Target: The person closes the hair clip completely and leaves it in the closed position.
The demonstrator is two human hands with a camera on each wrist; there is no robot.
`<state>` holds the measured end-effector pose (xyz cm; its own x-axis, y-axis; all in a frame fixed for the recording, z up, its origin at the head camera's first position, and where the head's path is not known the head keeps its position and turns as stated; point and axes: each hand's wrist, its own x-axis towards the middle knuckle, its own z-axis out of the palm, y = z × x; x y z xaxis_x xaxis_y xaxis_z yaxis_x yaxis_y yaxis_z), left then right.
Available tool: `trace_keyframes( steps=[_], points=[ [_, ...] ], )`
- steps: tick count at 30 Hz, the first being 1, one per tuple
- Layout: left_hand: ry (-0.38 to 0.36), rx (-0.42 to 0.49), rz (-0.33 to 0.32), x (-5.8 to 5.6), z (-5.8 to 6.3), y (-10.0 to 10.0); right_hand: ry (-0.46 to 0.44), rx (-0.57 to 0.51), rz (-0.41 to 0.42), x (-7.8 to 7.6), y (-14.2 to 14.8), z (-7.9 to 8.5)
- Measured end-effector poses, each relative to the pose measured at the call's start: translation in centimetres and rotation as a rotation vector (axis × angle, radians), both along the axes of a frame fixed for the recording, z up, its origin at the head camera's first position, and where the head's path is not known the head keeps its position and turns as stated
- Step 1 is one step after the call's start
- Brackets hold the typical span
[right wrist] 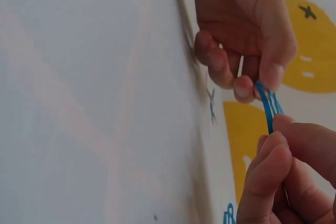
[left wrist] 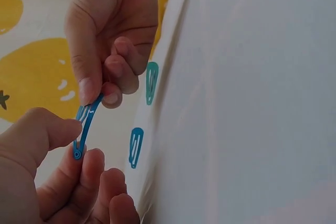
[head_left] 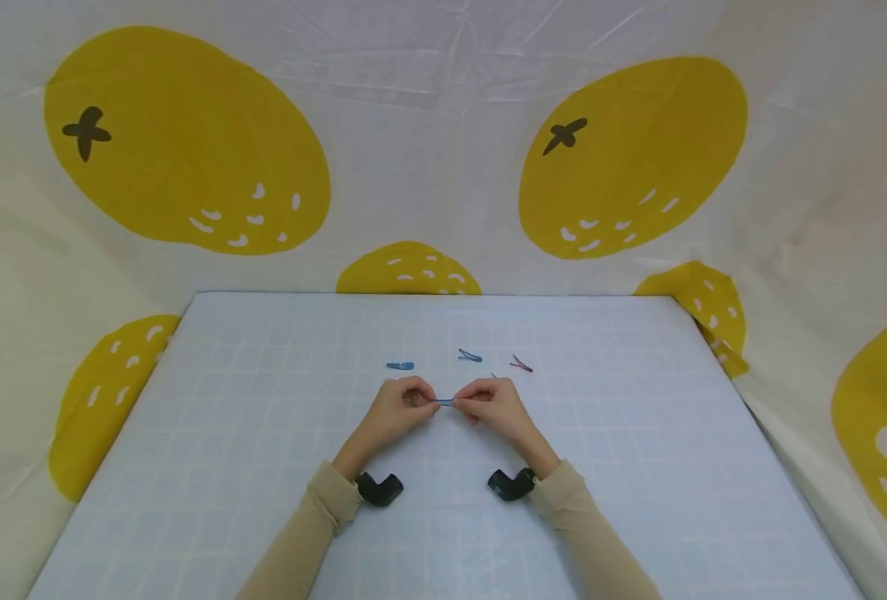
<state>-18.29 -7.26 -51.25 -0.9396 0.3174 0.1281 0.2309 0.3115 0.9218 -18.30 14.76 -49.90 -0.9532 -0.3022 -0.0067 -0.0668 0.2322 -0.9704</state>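
Observation:
A blue snap hair clip (head_left: 446,402) is held level between both hands, low over the table. My left hand (head_left: 398,410) pinches one end with thumb and fingertips. At the other end, the thumb and fingers of my right hand (head_left: 494,408) grip it. In the left wrist view the clip (left wrist: 88,124) has its rivet end at the left fingers, and its strips stand slightly apart. The right wrist view shows the same clip (right wrist: 266,106) between the two sets of fingertips.
Beyond the hands, a blue clip (head_left: 400,366), another blue clip (head_left: 470,356) with spread arms and a red clip (head_left: 522,364) lie on the white table (head_left: 188,467). A small blue tip (head_left: 494,375) shows behind my right hand. A fruit-patterned cloth (head_left: 428,167) hangs behind.

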Motion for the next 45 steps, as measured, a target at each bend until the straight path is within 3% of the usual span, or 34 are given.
trace_keyframes(
  steps=[9, 19, 25, 38, 45],
  points=[
    [0.003, 0.007, 0.013, -0.2, -1.1, -0.9, -0.061, -0.02, -0.005, 0.1, -1.0, -0.4],
    [0.015, 0.013, -0.007, -0.1, -2.1, -1.1, -0.022, -0.054, -0.008, -0.2, -0.7, -2.5],
    [0.054, -0.004, 0.004, 0.0, -2.0, -0.9, 0.022, -0.053, -0.008, 0.0, -0.8, -2.4],
    [0.084, -0.078, 0.055, 0.4, -1.7, -0.2, 0.03, -0.026, -0.041, 0.2, -0.9, -2.1],
    [0.116, -0.096, 0.05, 0.5, -1.6, -0.2, 0.035, 0.01, -0.045, 0.3, -1.2, -1.8]
  ],
)
